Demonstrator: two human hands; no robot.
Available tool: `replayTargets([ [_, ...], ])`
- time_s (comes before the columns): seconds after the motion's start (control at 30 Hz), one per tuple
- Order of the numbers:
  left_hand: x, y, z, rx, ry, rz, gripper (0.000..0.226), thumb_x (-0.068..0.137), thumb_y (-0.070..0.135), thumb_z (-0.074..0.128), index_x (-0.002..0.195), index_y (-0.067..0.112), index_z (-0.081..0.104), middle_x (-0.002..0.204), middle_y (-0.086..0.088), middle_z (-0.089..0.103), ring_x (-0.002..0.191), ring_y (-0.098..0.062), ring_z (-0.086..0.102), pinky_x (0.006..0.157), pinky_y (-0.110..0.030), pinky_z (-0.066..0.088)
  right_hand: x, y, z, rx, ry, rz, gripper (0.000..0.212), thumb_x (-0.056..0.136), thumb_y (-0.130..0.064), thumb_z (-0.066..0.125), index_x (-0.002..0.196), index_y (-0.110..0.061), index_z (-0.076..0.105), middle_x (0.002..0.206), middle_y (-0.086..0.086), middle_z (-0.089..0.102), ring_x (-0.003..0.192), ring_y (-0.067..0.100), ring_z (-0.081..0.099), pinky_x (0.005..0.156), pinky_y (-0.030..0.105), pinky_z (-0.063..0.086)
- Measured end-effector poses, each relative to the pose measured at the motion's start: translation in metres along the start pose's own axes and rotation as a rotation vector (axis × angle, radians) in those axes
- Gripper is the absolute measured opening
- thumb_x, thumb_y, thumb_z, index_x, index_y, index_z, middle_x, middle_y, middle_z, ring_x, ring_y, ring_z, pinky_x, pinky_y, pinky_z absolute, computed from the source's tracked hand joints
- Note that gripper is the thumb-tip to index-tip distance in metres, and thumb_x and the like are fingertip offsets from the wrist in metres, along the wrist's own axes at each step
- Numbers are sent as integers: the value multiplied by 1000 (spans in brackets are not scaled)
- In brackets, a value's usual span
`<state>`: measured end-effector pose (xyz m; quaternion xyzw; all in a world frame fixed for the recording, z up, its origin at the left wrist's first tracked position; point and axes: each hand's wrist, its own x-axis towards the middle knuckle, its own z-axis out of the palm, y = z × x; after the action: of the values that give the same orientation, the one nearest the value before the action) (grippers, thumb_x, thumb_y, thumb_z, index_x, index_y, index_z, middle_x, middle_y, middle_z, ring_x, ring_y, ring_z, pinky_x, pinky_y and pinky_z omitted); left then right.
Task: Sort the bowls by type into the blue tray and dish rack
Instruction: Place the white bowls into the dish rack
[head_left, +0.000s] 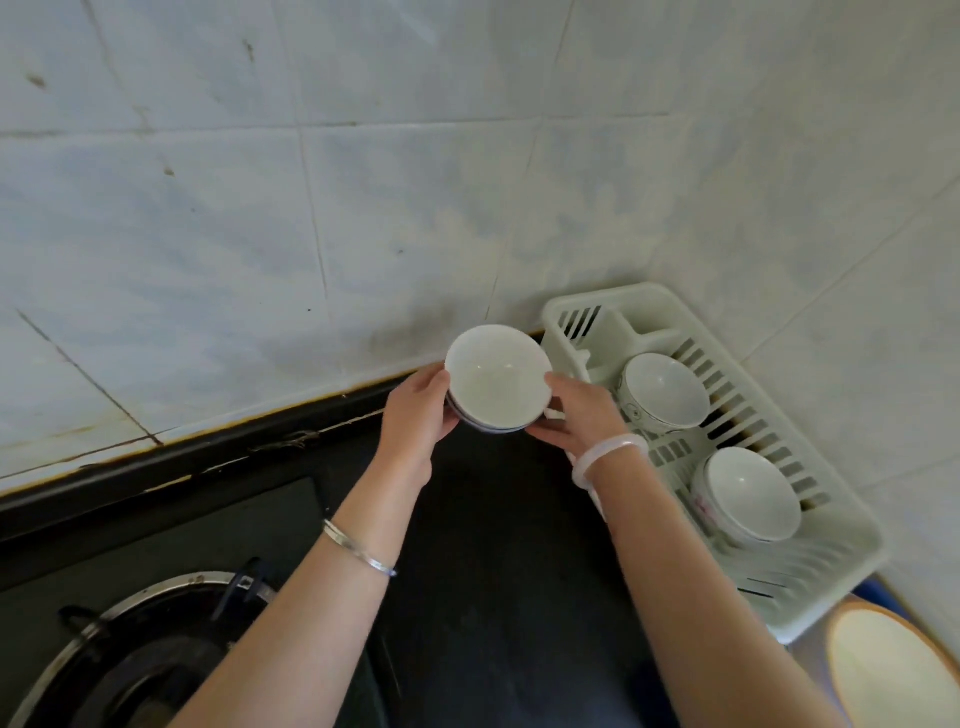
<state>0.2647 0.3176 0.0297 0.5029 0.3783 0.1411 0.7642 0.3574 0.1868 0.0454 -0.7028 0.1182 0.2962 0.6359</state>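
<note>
Both arms reach over a black counter (509, 519), left hand (415, 410) and right hand (576, 415) gripping opposite sides of a stack (496, 376) of white bowls, held level just left of the rack (831, 561). The rack holds a far bowl (665, 389) and a near bowl (753, 491), both upright. A blue tray (878, 592) edge shows beside a cream dish (883, 670).

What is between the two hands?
A stack of bowls, gripped by the left hand and the right hand; the head view shows it.
</note>
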Motion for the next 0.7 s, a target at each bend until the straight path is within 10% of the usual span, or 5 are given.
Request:
replayTargets([
  [0.13, -14, 14, 51, 7, -101, -18, 14, 94, 19, 48, 97, 28, 58, 85, 13, 58, 91, -13, 62, 60, -19, 52, -11, -27, -51, 4, 127, -73, 24, 90, -26, 54, 106, -8, 56, 98, 11, 59, 82, 29, 64, 56, 34, 54],
  [0.7, 5, -31, 196, 610, -459, -210, 39, 93, 27, 46, 127, 9, 51, 123, -15, 58, 111, -28, 56, 92, -36, 51, 16, 24, -181, 195, 324, 100, 33, 92, -33, 53, 113, -9, 49, 95, 11, 57, 83, 28, 61, 61, 40, 56],
])
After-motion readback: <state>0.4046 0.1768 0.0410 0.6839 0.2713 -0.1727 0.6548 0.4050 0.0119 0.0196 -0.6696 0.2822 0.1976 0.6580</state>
